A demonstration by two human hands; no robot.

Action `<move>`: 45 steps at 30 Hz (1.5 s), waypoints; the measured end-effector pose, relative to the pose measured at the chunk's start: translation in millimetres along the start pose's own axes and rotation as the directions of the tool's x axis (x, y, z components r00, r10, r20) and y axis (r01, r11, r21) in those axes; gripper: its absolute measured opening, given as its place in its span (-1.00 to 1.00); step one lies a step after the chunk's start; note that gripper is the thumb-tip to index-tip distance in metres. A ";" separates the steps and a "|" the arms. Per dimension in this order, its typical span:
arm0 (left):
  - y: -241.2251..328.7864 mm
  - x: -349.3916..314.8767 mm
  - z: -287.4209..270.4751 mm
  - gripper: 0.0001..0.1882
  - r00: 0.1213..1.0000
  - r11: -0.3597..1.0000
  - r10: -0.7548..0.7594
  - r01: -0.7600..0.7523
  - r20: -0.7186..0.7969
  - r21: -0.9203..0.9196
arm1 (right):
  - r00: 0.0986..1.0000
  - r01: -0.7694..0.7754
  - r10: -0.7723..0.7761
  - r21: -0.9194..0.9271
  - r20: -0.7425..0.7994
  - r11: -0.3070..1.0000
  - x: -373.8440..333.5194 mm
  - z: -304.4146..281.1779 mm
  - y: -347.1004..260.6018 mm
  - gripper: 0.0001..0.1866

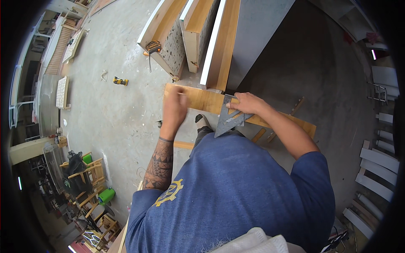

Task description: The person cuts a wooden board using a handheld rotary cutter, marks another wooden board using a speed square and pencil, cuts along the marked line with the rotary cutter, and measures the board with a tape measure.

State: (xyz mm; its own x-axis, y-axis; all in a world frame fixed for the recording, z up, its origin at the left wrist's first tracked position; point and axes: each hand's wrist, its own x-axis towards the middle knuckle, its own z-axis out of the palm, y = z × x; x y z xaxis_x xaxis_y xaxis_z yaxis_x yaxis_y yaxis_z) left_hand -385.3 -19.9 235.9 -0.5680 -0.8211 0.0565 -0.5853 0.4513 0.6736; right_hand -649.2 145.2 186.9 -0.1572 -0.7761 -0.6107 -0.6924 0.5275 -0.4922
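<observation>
A long wooden board (203, 99) lies crosswise in front of me. My right hand (248, 103) grips a grey metal triangular square (228, 120), with its fingers over the upper edge, and the square rests across the board. Over the board's left end is my left hand (175, 107), fingers curled in and slightly blurred. What it holds, if anything, is too smeared to make out. Beyond the board stand several thick panels (223, 46) with wooden edges, close to its far side.
A tape measure (154, 46) sits on the leftmost panel's edge. On the concrete floor at left lies a yellow and black tool (120, 81). Wooden strips (258, 135) lie under the board. A green container (106, 195) stands among wooden frames at lower left, and white pieces (379, 156) line the right.
</observation>
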 end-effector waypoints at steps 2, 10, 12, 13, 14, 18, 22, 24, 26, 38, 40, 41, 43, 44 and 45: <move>-47.4 9.7 -6.3 -0.72 0.952 0.992 -0.004 0.042 -0.306 0.117 | 1.000 0.012 -0.012 -0.002 -0.011 1.000 0.6 1.1 -1.0 -0.13; -104.6 28.3 -0.7 -0.69 0.916 0.882 -0.367 0.286 -0.164 -0.374 | 0.998 0.060 -0.060 -0.050 -0.007 0.997 4.4 -6.3 -1.3 -0.14; -103.4 29.7 1.7 -0.71 0.913 0.847 -0.382 0.283 -0.145 -0.450 | 0.999 0.032 -0.031 -0.035 0.018 0.999 3.2 -8.8 -2.0 -0.14; -101.6 30.5 2.2 -0.71 0.910 0.846 -0.385 0.283 -0.152 -0.451 | 0.999 0.037 -0.037 -0.040 0.019 0.998 3.6 -8.8 -0.5 -0.14; -99.5 31.0 2.9 -0.71 0.912 0.856 -0.385 0.295 -0.143 -0.425 | 0.999 0.035 -0.034 -0.039 0.018 0.999 3.5 -8.5 1.4 -0.13; -103.5 31.6 1.4 -0.72 0.914 0.863 -0.379 0.290 -0.148 -0.414 | 0.999 0.045 -0.045 -0.032 0.004 0.998 5.2 -9.0 1.8 -0.12; -105.7 32.9 0.2 -0.72 0.923 0.851 -0.371 0.296 -0.099 -0.433 | 0.998 0.064 -0.064 -0.028 -0.012 0.998 8.6 -6.8 7.1 -0.13; -104.3 32.7 0.3 -0.71 0.912 0.852 -0.398 0.326 -0.101 -0.410 | 0.999 0.046 -0.046 -0.035 0.006 0.998 6.7 -10.1 3.4 -0.13; -107.0 32.8 0.8 -0.70 0.901 0.852 -0.421 0.353 -0.105 -0.388 | 0.999 0.048 -0.048 -0.026 0.007 0.998 5.5 -11.5 1.6 -0.13; -101.0 39.7 -6.0 -0.71 0.915 0.798 -0.403 0.339 -0.025 -0.498 | 0.999 0.047 -0.047 -0.014 -0.021 0.999 3.7 -7.8 3.7 -0.20; -98.9 40.1 -6.0 -0.71 0.907 0.783 -0.420 0.353 -0.016 -0.512 | 0.998 0.048 -0.049 -0.021 -0.025 0.999 3.0 -8.5 1.7 -0.20; -98.5 40.0 -5.9 -0.71 0.907 0.784 -0.421 0.354 -0.018 -0.511 | 1.000 0.029 -0.029 -0.021 -0.006 0.999 1.8 -10.4 -0.5 -0.18; -99.8 40.7 -5.1 -0.73 0.905 0.788 -0.424 0.354 -0.027 -0.503 | 1.000 0.011 -0.011 -0.020 0.013 1.000 -1.0 -13.9 -4.1 -0.15; -101.7 40.5 -4.6 -0.73 0.905 0.789 -0.424 0.354 -0.029 -0.501 | 1.000 0.014 -0.014 -0.019 0.010 1.000 -2.0 -15.0 -5.0 -0.15; -103.7 40.2 -4.1 -0.73 0.904 0.795 -0.425 0.351 -0.040 -0.495 | 1.000 0.017 -0.017 -0.017 0.006 1.000 -2.1 -15.4 -5.5 -0.16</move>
State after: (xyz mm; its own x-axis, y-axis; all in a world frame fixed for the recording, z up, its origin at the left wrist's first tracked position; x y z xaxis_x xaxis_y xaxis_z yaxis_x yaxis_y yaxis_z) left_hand -345.1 -101.1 171.4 -0.2422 -0.9482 -0.2057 -0.3781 -0.1030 0.9200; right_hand -655.9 138.6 200.4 -0.1413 -0.7826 -0.6063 -0.7066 0.5087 -0.4919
